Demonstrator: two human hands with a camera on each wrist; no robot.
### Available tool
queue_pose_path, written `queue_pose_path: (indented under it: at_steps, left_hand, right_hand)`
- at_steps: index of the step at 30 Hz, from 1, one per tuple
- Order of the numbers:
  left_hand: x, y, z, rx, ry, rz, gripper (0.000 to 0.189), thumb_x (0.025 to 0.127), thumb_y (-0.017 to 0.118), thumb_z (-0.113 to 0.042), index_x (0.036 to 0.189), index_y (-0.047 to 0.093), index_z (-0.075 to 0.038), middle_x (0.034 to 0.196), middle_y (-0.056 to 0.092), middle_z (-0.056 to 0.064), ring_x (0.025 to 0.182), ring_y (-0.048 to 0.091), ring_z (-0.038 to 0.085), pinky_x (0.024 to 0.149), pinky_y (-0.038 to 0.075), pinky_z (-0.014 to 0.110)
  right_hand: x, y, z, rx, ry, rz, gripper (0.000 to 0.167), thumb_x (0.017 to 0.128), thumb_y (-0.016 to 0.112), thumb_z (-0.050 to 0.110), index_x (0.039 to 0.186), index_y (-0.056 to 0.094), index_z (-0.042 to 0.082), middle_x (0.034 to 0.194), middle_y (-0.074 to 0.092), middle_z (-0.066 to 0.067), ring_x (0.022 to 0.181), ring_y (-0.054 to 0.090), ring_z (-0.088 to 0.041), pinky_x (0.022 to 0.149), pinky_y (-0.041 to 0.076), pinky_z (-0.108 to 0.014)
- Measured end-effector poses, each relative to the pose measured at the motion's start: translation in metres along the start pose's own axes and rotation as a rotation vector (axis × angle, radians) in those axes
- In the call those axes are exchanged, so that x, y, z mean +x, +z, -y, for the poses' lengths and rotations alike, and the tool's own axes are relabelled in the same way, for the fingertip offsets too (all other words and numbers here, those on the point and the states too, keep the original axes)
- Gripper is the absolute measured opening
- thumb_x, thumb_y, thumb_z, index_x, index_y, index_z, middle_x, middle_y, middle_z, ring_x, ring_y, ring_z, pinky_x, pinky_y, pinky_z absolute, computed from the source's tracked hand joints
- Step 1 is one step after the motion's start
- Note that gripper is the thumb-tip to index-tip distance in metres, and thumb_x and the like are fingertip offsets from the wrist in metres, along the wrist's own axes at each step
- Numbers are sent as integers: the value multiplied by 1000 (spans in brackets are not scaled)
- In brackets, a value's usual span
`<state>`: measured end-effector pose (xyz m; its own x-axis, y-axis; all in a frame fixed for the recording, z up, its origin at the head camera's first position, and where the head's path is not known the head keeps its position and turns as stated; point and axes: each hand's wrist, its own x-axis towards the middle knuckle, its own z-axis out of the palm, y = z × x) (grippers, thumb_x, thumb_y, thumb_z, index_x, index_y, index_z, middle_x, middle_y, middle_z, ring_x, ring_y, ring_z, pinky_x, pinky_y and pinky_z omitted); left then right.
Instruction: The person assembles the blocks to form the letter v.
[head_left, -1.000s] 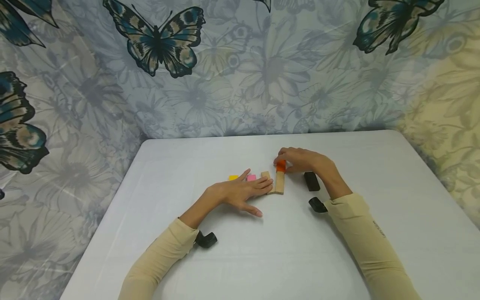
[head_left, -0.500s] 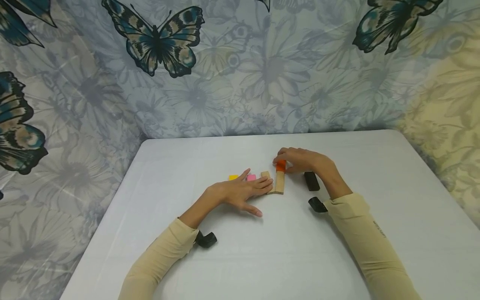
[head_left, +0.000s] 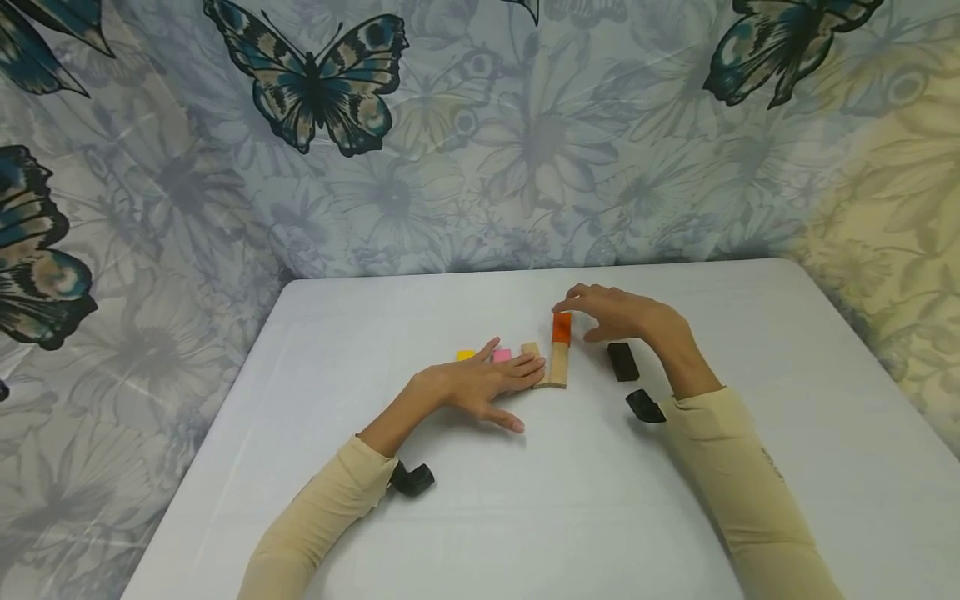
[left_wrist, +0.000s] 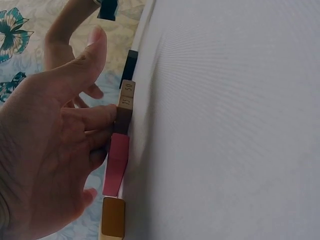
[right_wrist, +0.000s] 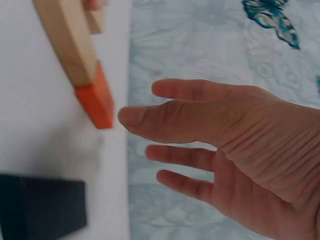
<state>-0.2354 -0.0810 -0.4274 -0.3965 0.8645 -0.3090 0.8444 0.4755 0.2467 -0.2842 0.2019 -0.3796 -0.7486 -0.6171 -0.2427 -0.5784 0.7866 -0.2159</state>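
My right hand (head_left: 622,317) hovers just beyond and to the right of the orange block (head_left: 562,328), its fingers apart and holding nothing in the right wrist view. That block lies end to end with a plain wooden block (head_left: 559,365). Spread out flat, my left hand (head_left: 483,387) rests over the row, its fingertips touching a second wooden block (head_left: 530,348). Numbers are printed on the wooden ends (left_wrist: 127,95) in the left wrist view. A pink block (head_left: 502,355) and a yellow block (head_left: 465,355) are partly hidden behind the left hand.
A black block (head_left: 623,362) lies on the white table (head_left: 480,533) under the right forearm. Dark wrist cameras hang at both cuffs, the left one (head_left: 412,480) close to the tabletop. Butterfly-patterned cloth (head_left: 480,167) stands behind the table's far edge.
My right hand has let go of the orange block and moved slightly up and to the right, baring the block's top. The left hand has stayed in place.
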Motion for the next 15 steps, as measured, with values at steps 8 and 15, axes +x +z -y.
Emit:
queue_pose_path:
  at_steps: [8, 15]
  left_hand:
    - [0, -1, -1, -1, 7, -7, 93, 100, 55, -66, 169, 16, -17, 179, 5, 0, 167, 5, 18, 131, -7, 65]
    - [1, -1, 0, -8, 1, 0, 94, 100, 56, -66, 169, 16, -17, 179, 4, 0, 167, 4, 17, 131, -8, 64]
  right_hand:
    - [-33, -15, -2, -3, 35, -12, 66, 89, 81, 6, 150, 56, 11, 152, 54, -21, 137, 55, -44, 109, 46, -68]
    - [-53, -12, -2, -17, 38, 41, 68, 85, 84, 5, 148, 58, 11, 150, 56, -20, 136, 56, -45, 107, 45, -72]
